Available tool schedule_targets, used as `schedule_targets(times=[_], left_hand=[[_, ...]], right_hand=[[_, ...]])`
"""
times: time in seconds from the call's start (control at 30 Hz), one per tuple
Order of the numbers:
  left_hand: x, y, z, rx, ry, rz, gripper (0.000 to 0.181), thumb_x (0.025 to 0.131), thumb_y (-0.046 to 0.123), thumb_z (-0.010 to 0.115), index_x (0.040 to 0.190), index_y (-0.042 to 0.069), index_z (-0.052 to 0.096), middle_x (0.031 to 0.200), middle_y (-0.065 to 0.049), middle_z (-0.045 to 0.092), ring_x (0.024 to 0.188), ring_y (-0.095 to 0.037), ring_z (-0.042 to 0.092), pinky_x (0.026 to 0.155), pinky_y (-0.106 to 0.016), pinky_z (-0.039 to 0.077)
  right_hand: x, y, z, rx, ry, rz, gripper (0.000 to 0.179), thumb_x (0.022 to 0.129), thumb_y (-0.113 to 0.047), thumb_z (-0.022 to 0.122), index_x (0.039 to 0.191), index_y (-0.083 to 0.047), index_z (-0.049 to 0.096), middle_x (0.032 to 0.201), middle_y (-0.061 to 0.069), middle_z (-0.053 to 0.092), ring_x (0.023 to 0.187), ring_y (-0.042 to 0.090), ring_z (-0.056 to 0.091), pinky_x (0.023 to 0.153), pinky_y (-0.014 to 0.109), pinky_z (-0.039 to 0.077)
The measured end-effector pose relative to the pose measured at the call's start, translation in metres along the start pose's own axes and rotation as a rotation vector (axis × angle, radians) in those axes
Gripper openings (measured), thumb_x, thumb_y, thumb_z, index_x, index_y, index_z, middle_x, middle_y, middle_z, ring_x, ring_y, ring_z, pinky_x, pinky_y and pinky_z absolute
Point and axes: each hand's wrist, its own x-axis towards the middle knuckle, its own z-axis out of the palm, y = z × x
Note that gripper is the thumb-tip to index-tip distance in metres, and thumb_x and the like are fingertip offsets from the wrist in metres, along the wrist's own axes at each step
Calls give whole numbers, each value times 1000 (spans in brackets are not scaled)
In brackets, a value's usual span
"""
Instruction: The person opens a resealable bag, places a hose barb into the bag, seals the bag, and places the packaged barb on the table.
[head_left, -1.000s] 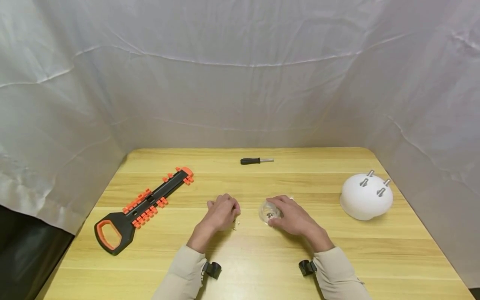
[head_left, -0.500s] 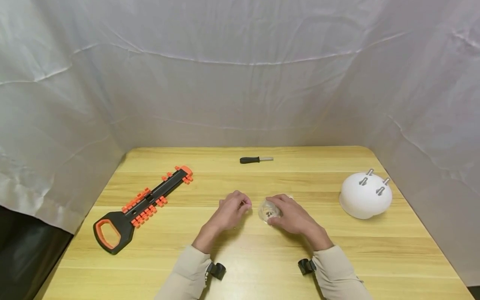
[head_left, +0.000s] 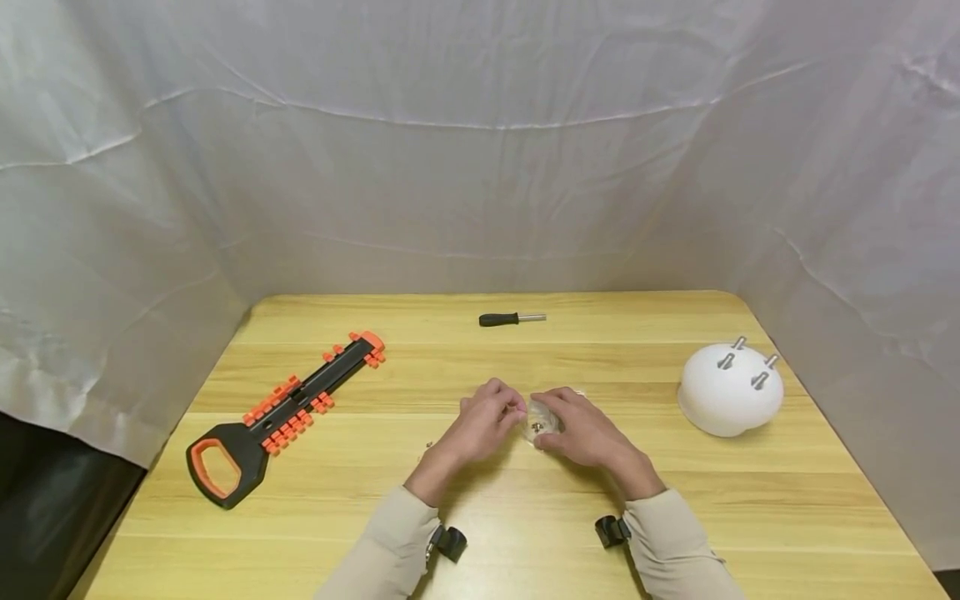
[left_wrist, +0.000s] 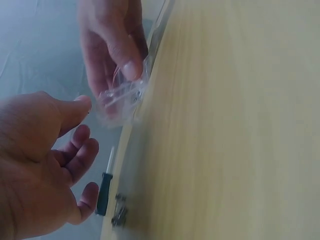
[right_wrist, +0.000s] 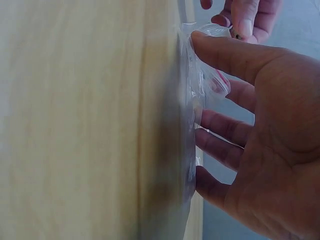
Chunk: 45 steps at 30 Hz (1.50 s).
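My right hand (head_left: 585, 429) holds a clear plastic zip bag (head_left: 543, 421) with a red stripe (right_wrist: 220, 77) open on the table, thumb on one side and fingers on the other. Small metal pieces lie inside the bag. Close to the bag's mouth, my left hand (head_left: 487, 421) pinches a tiny dark, brass-tinted piece (right_wrist: 238, 36) between thumb and forefinger; its exact kind I cannot tell. In the left wrist view the left hand (left_wrist: 45, 165) has its other fingers loosely bent, and the bag (left_wrist: 122, 102) hangs under the right hand's (left_wrist: 112, 40) fingertips.
Small brass-coloured pieces (head_left: 429, 445) lie left of my left wrist. A black-handled screwdriver (head_left: 498, 319) lies near the table's back edge. At left is a long black tool with orange tabs (head_left: 300, 408); at right, a white rounded object (head_left: 727, 396) with metal pegs. Grey cloth (head_left: 480, 183) surrounds the table.
My left hand has moved right from the loose pieces on the table to the bag's mouth, uncovering pieces beside its wrist. The right hand and bag have stayed in place.
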Motion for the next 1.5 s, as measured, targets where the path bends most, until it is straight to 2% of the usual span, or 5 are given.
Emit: schedule_targets(times=[0.3, 0.43, 0.93, 1.17, 1.5], left_hand=[[4, 7, 8, 36, -26, -4, 10, 97, 28, 57, 95, 22, 63, 109, 4, 51, 102, -12, 49, 87, -37, 31], [4, 6, 7, 6, -24, -6, 10, 98, 31, 56, 97, 23, 63, 109, 5, 51, 98, -11, 49, 87, -36, 30], [-13, -8, -15, 10, 79, -46, 11, 99, 30, 55, 102, 22, 61, 96, 8, 54, 88, -10, 50, 82, -36, 34], [-25, -15, -26, -14, 61, -100, 12, 100, 29, 53, 100, 21, 62, 93, 8, 57, 78, -10, 51, 67, -26, 43], [-42, -29, -40, -35, 61, -165, 12, 100, 25, 54, 97, 18, 63, 90, 6, 59, 73, -9, 53, 65, -26, 44]], right_hand=[[1, -1, 1, 0, 5, -2, 65, 83, -35, 74, 142, -21, 49, 140, 5, 50, 127, 29, 48, 103, 52, 40], [1, -1, 1, -6, 0, -2, 65, 84, -36, 74, 142, -22, 49, 140, 4, 50, 127, 29, 49, 103, 51, 41], [-1, -4, -3, 11, 2, 18, 65, 83, -31, 75, 141, -18, 50, 139, 6, 51, 127, 30, 49, 104, 51, 40], [-1, -2, 0, 5, 7, 15, 65, 83, -32, 75, 141, -19, 49, 139, 5, 51, 126, 29, 50, 103, 50, 41], [-1, -2, -1, 4, 0, 23, 66, 83, -33, 75, 142, -19, 49, 139, 7, 50, 125, 30, 49, 102, 51, 41]])
